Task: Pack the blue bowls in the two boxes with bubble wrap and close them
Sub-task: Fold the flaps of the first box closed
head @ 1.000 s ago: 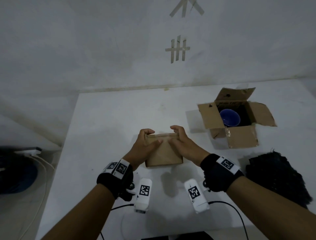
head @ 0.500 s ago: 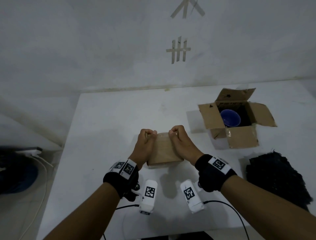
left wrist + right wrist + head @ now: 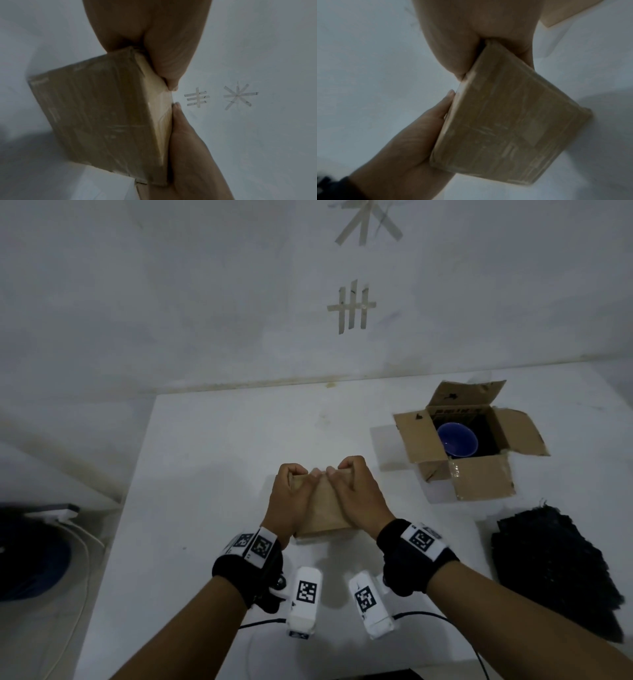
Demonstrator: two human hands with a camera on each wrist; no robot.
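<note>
A small brown cardboard box (image 3: pixel 323 515) with its top flaps down stands at the middle of the white table (image 3: pixel 212 460). My left hand (image 3: pixel 289 498) and right hand (image 3: pixel 358 494) grip it from either side. Fingers curl over its far top edge and both thumbs meet on the top. The left wrist view shows the taped box (image 3: pixel 102 115) pinched at its edge, and the right wrist view shows the box (image 3: pixel 513 121) held the same way. A second box (image 3: pixel 479 474) stands open at the back right with a blue bowl (image 3: pixel 457 440) inside.
A dark crinkled pile (image 3: pixel 555 570) lies at the table's right edge, near the open box. Left of the table, lower down, are a blue round object (image 3: pixel 30 563) and white cables (image 3: pixel 85 549). The wall rises just behind the table.
Both hands have curled tighter over the box's far edge, and the thumbs have come together on its top. The open box and bowl have not moved.
</note>
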